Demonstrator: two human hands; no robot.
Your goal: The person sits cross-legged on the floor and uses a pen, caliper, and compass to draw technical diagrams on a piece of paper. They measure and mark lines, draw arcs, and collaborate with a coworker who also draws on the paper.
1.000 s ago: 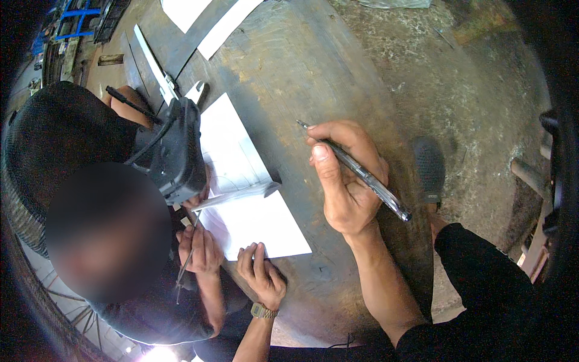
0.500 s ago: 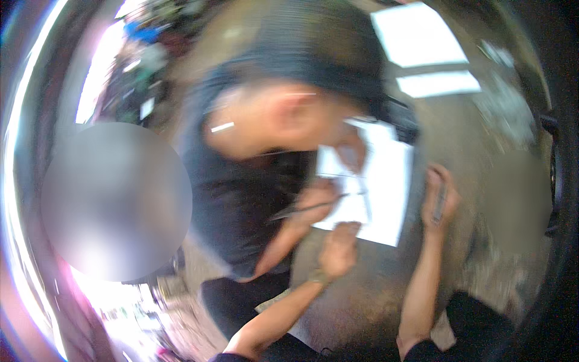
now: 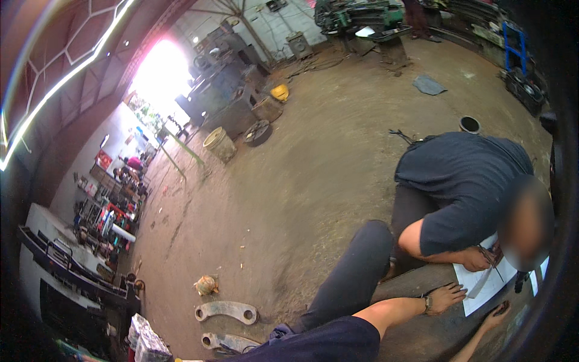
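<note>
My left hand [image 3: 445, 298], with a band on its wrist, lies flat with fingers stretched out at the near left edge of a white sheet of paper [image 3: 472, 280]. Near the lower right of that sheet is my right hand [image 3: 497, 315], its fingers curled around a small dark object too unclear to name. A co-worker in a dark shirt [image 3: 464, 175] bends low over the paper. The co-worker's hand [image 3: 476, 259] holds a thin, dark, pointed tool [image 3: 496, 265] above the sheet. A blurred area hides part of the paper's far side.
Two curved metal arms with end holes [image 3: 226, 311] lie on the floor at lower left, beside a round wrapped bundle [image 3: 206, 285]. Farther off stand a bucket [image 3: 219, 145], a yellow helmet [image 3: 280, 92] and a green machine [image 3: 356, 24]. A dark round container [image 3: 469, 125] stands behind the co-worker.
The view has swung left and up, so the paper, both my hands and the co-worker now appear at lower right. My left hand still rests at the sheet's edge.
</note>
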